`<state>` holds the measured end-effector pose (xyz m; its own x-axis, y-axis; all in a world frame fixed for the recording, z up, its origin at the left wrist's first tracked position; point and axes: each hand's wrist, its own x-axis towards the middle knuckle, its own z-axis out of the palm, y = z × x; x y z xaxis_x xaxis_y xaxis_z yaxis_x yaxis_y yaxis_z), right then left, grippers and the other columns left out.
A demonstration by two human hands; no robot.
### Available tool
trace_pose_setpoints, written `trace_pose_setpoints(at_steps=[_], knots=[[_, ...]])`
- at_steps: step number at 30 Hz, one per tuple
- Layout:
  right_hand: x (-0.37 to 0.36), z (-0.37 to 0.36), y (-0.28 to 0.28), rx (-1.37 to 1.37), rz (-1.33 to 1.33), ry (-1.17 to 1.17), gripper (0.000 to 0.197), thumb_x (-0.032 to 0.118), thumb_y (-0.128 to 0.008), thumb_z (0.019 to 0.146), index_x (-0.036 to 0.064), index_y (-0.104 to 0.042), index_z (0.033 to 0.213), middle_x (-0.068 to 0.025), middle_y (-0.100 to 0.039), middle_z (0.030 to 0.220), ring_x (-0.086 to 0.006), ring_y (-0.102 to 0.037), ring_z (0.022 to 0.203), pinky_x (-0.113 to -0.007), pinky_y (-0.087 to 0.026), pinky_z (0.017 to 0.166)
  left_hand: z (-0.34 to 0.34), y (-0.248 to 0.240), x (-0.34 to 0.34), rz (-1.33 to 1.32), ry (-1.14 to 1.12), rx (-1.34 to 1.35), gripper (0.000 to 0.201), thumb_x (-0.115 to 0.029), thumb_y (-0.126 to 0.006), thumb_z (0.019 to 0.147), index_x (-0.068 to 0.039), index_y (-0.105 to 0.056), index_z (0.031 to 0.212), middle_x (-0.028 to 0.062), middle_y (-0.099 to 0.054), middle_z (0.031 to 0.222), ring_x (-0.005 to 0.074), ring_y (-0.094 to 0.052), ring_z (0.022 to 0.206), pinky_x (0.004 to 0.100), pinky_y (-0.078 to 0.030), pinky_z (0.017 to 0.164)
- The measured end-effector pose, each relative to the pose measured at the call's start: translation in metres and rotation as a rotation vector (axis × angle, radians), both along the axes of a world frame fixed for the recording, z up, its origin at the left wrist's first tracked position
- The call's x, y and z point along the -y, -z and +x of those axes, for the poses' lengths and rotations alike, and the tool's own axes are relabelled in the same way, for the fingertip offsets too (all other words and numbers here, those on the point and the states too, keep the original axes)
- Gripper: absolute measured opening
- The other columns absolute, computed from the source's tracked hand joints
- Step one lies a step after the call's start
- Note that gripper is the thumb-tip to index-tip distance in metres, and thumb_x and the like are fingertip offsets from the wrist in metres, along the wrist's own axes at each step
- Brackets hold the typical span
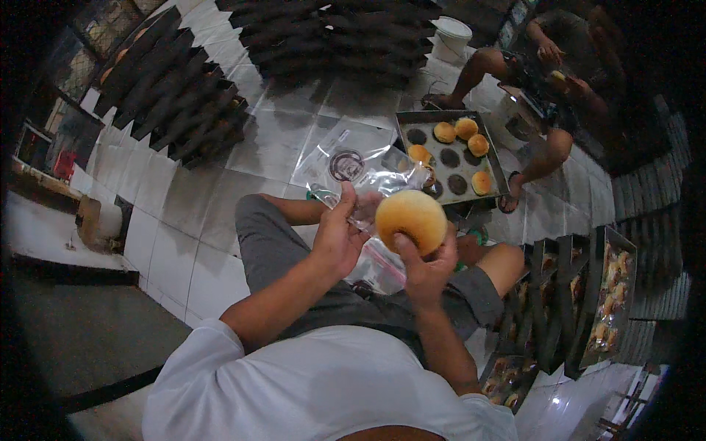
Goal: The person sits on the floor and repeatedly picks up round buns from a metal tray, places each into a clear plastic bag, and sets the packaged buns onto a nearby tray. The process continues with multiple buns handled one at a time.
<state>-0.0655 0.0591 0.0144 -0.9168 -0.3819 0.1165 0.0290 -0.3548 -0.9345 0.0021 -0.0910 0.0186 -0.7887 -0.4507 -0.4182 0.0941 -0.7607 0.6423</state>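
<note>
A round golden bun (412, 220) is gripped in my right hand (428, 270), thumb pressed on its near side. Beside it, my left hand (340, 239) pinches a clear plastic bag (351, 160) with a dark round print. The bag spreads out ahead of the hand, and the bun covers part of it. More clear plastic with a pink strip (384, 266) hangs below my hands, over my lap. Just ahead stands a dark square baking tray (462, 192) with several buns (465, 129) and dark round spots on its bottom.
Stacked dark trays stand at the far left (169, 95) and far middle (331, 40). At my right, more trays (604, 294) hold packed buns. Another person (562, 66) sits at the far right, holding something small. A white bucket (451, 38) stands behind the baking tray.
</note>
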Motion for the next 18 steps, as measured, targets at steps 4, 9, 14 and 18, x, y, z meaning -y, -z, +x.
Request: trace_pose_setpoints(at_steps=[4,9,14,18], knots=[[0.000,0.002,-0.002,0.039,-0.042,0.155,0.050,0.003,-0.081,0.087,-0.0001,-0.056,0.130,-0.0116,-0.067,0.121,-0.0212,-0.067,0.110,-0.038,-0.055,0.098,-0.001,0.022,-0.003,-0.031,-0.073,-0.021,0.068,-0.066,-0.046,0.105,-0.003,-0.071,0.101,0.0174,-0.073,0.120,0.0248,-0.069,0.113,0.0407,-0.056,0.100],[-0.020,0.004,-0.006,-0.015,-0.048,0.078,0.053,0.008,-0.082,0.088,-0.0021,-0.056,0.132,-0.0136,-0.067,0.122,-0.0225,-0.068,0.111,-0.037,-0.055,0.098,0.004,0.020,0.014,0.056,-0.008,0.002,0.073,-0.068,-0.041,0.105,-0.001,-0.069,0.101,0.0209,-0.072,0.121,0.0278,-0.071,0.107,0.0415,-0.056,0.101],[-0.007,0.007,-0.013,-0.224,0.371,-0.146,0.049,0.012,-0.085,0.087,-0.0030,-0.062,0.127,-0.0115,-0.071,0.118,-0.0198,-0.071,0.106,-0.035,-0.057,0.095,0.002,0.005,-0.006,-0.036,0.023,0.039,0.078,-0.069,-0.040,0.106,0.004,-0.068,0.113,0.0182,-0.072,0.120,0.0257,-0.071,0.107,0.0392,-0.056,0.099],[0.001,0.005,-0.007,-0.200,0.251,-0.047,0.048,0.018,-0.088,0.087,-0.0016,-0.065,0.124,-0.0093,-0.072,0.117,-0.0172,-0.071,0.104,-0.033,-0.058,0.092,0.015,0.017,-0.015,-0.317,0.049,0.048,0.076,-0.066,-0.049,0.105,0.006,-0.067,0.120,0.0147,-0.072,0.118,0.0207,-0.070,0.108,0.0353,-0.055,0.097]])
